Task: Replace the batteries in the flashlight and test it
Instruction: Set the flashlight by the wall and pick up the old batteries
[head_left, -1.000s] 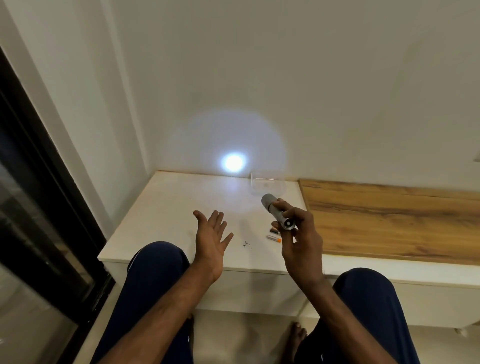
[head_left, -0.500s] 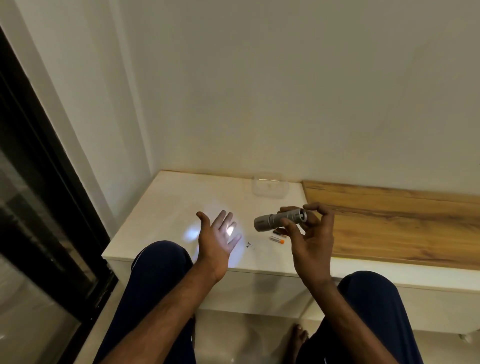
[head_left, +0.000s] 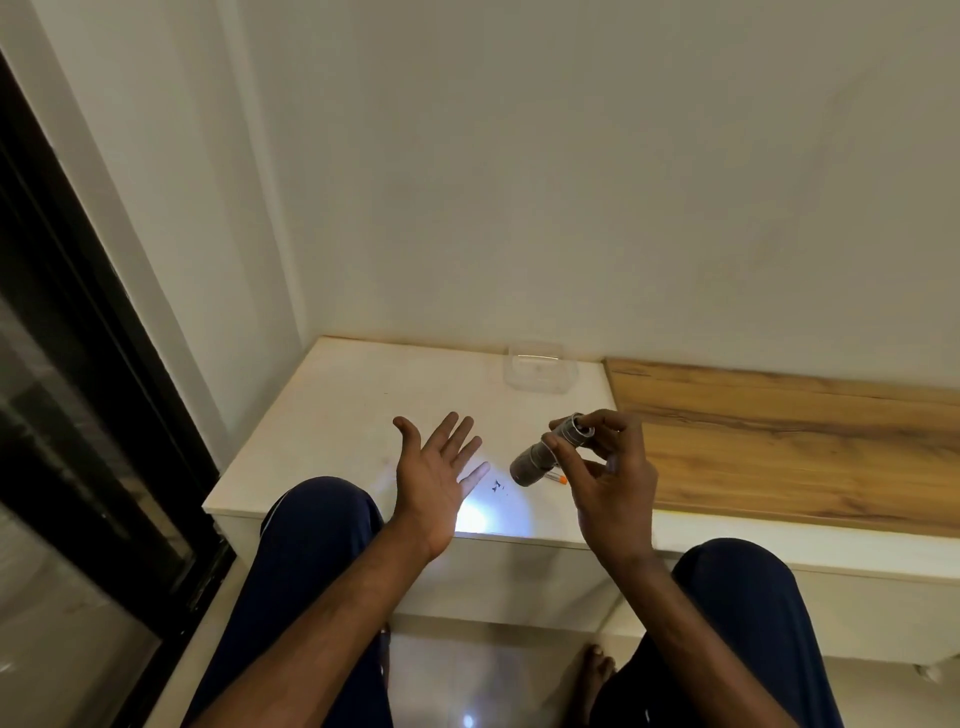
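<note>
My right hand (head_left: 608, 483) holds a small grey flashlight (head_left: 540, 457) by its rear end, with the lens pointing down and left. The flashlight is lit: a bright spot (head_left: 475, 518) falls on the white tabletop (head_left: 363, 395) near its front edge. My left hand (head_left: 434, 473) hovers open, palm up with fingers spread, just left of the light spot, holding nothing. A battery with an orange end (head_left: 557, 478) lies on the tabletop, partly hidden behind the flashlight and my right fingers.
A clear plastic container (head_left: 540, 371) stands at the back of the white top against the wall. A wood-grain surface (head_left: 779, 447) adjoins on the right. A dark window frame (head_left: 78, 364) runs along the left. My knees sit below the table edge.
The flashlight swung from the wall toward my left palm, then tilted down; the light spot moved from wall to palm to the table's front edge. My left hand stayed open.
</note>
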